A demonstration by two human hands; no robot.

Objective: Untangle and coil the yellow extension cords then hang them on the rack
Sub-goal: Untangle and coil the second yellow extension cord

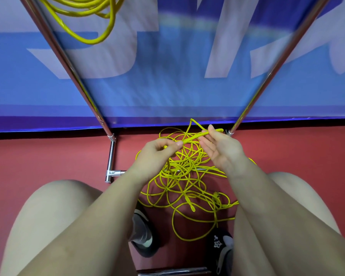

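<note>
Still, the yellow tangle (184,182) on the red floor is the hazard: near its front edge a plug end (192,208) lies under crossing loops and may snag if pulled. Above the tangle, the left hand (157,154) pinches a strand, the right hand (220,146) holds it with looser fingers. Beyond the tangle, a finished coil (88,18) hangs by the rack (68,62); hasty tugging would likely tighten knots.

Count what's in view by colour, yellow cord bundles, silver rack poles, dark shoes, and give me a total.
Yellow: 2, hung coil, floor tangle
Silver: 2, left pole, right pole
Dark: 2, left shoe, right shoe
Total: 6
</note>
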